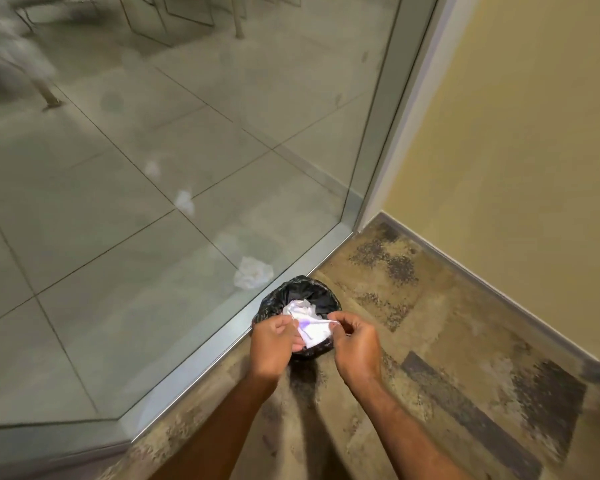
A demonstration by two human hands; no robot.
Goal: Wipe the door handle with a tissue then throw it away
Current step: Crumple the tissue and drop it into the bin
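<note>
Hands (pixel 312 337) hold tissue (pixel 312 329) over bin (pixel 297 294), perhaps carpet (pixel 465 375) beneath.

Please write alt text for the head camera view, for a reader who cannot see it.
Both hands, left hand and right hand, hold a white tissue over a black-lined bin beside a glass wall, on patterned carpet.

Glass wall (pixel 194 140) in metal frame; yellow wall (pixel 520 133) right; patterned brown carpet (pixel 447 358); grey tiles beyond.

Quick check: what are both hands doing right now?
Left hand: closed, pinching one edge of the tissue above the bin.
Right hand: closed, pinching the tissue's other edge.
</note>
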